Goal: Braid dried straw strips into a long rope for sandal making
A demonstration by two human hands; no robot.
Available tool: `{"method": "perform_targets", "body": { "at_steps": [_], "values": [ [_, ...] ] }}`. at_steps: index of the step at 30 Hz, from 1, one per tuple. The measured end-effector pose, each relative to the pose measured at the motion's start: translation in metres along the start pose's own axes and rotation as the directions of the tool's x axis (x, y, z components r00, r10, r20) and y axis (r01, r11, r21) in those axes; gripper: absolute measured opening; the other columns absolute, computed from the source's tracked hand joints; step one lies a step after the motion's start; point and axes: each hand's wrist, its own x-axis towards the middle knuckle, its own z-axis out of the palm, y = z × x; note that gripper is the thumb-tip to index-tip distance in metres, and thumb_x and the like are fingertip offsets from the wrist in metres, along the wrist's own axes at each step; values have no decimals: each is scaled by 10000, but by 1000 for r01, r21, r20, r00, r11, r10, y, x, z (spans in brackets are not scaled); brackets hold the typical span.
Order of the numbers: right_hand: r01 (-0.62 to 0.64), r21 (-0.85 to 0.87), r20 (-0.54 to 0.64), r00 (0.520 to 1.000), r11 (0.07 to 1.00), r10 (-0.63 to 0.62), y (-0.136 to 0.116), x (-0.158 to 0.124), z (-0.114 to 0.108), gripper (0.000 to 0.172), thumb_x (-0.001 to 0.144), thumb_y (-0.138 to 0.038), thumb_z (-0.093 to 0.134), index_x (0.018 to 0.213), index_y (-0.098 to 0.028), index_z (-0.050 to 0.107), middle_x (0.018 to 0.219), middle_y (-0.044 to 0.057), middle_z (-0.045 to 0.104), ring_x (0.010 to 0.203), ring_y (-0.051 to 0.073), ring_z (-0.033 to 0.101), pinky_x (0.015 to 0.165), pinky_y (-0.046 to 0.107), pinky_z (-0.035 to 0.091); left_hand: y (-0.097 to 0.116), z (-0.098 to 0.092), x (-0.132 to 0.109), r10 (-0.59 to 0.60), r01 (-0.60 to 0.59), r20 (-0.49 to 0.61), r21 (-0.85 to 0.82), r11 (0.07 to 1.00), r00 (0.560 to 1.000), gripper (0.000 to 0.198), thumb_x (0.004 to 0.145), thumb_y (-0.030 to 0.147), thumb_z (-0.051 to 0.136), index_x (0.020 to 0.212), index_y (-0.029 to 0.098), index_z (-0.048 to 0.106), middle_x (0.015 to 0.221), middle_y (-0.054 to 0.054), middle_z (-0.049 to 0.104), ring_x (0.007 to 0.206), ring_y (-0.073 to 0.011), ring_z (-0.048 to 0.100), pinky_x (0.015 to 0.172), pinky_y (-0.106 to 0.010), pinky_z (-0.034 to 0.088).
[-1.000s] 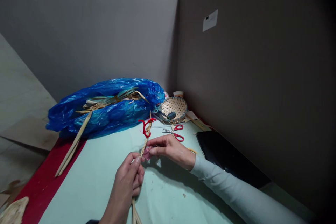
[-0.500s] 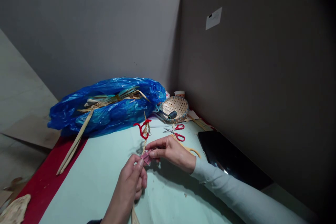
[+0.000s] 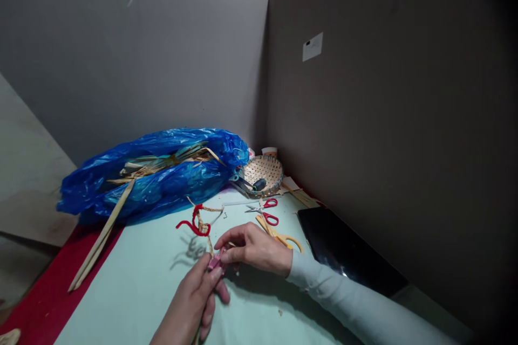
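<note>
A braided straw cord (image 3: 210,246) with a fuzzy red strand (image 3: 197,225) bent around its far end rises from between my hands. My left hand (image 3: 198,292) pinches the cord at a small pink clip (image 3: 214,262), thumb and forefinger closed on it and the lower fingers loosely curled. From the right, my right hand (image 3: 254,250) has its thumb and forefinger closed at the same clip. Its fingertips partly hide the clip. Loose straw ends show below my left hand.
Red-handled scissors (image 3: 270,211) and yellow scissors (image 3: 289,240) lie beyond my right hand. A blue plastic bag (image 3: 162,194) holding straw spreads at the back left. A woven basket (image 3: 272,170) stands at the back, and a black flat panel (image 3: 348,250) lies at the right.
The view has tilted up and shifted. The red-wrapped end of the braid now leans further left. Both hands stay at the pink clip, and my left hand's lower fingers have loosened.
</note>
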Motion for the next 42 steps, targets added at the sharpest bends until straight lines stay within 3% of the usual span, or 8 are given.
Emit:
{"method": "perform_targets", "body": {
  "at_steps": [3, 7, 15, 21, 28, 30, 36, 42],
  "values": [
    [40, -154, -47, 998, 987, -47, 0, -2, 1, 406, 680, -346, 738, 1017, -141, 639, 747, 10, 631, 666, 131, 552, 607, 227, 420, 4, -2, -1, 85, -82, -112, 31, 996, 990, 418, 769, 572, 567, 965, 204, 545, 532, 30, 610, 312, -115, 498, 315, -191, 350],
    [99, -368, -40, 992, 925, -122, 4, -5, 1, 340, 760, -378, 684, 1020, -160, 660, 761, 5, 622, 686, 128, 529, 596, 213, 383, 11, -5, -3, 170, -153, -181, 108, 982, 969, 387, 774, 543, 592, 968, 209, 582, 520, 45, 593, 364, -123, 522, 372, -209, 416],
    [50, -119, -35, 998, 992, -55, 5, -6, 3, 422, 744, -524, 682, 900, -132, 692, 654, -10, 557, 575, 96, 444, 539, 215, 345, 9, 0, -6, 206, -202, -248, 41, 979, 947, 449, 772, 547, 613, 1056, 203, 561, 547, 49, 579, 373, -100, 453, 336, -189, 402],
    [17, -45, -89, 996, 999, -21, 4, -7, 10, 310, 727, -393, 683, 867, -117, 683, 653, 8, 574, 586, 114, 487, 560, 227, 394, 5, 1, -4, 164, -177, -246, -32, 984, 955, 533, 748, 548, 641, 1123, 178, 560, 522, 43, 588, 327, -83, 411, 301, -164, 308],
    [28, -78, -128, 991, 997, -38, 8, -8, 11, 219, 703, -287, 678, 849, -124, 696, 637, 7, 602, 591, 122, 535, 570, 220, 416, -15, -11, 2, 429, -268, -307, 448, 853, 850, 398, 809, 442, 512, 1119, 223, 635, 1038, -87, 732, 742, -230, 690, 653, -294, 521],
    [46, -142, -141, 988, 989, -67, 10, -8, 10, 197, 702, -273, 682, 841, -134, 702, 620, -2, 593, 587, 121, 537, 555, 210, 403, -19, -16, 4, 438, -277, -238, 501, 820, 867, 395, 786, 372, 541, 1139, 233, 651, 1089, -81, 730, 817, -252, 703, 711, -303, 524],
    [95, -169, -121, 986, 981, -116, 14, -6, 10, 157, 710, -250, 668, 823, -144, 693, 641, -2, 599, 602, 126, 552, 557, 208, 415, -14, -18, 7, 146, -129, -45, 263, 956, 988, 662, 851, 546, 479, 1396, 170, 471, 524, 14, 648, 446, -188, 598, 480, -272, 490],
    [73, -91, -114, 990, 993, -83, 14, -3, 11, 154, 726, -247, 637, 833, -140, 668, 657, 7, 603, 583, 130, 556, 562, 229, 439, -7, -3, 3, 72, -73, -12, -220, 973, 997, 950, 734, 552, 681, 1480, 116, 287, 723, -37, 722, 589, -197, 658, 600, -296, 552]
  ]
}}
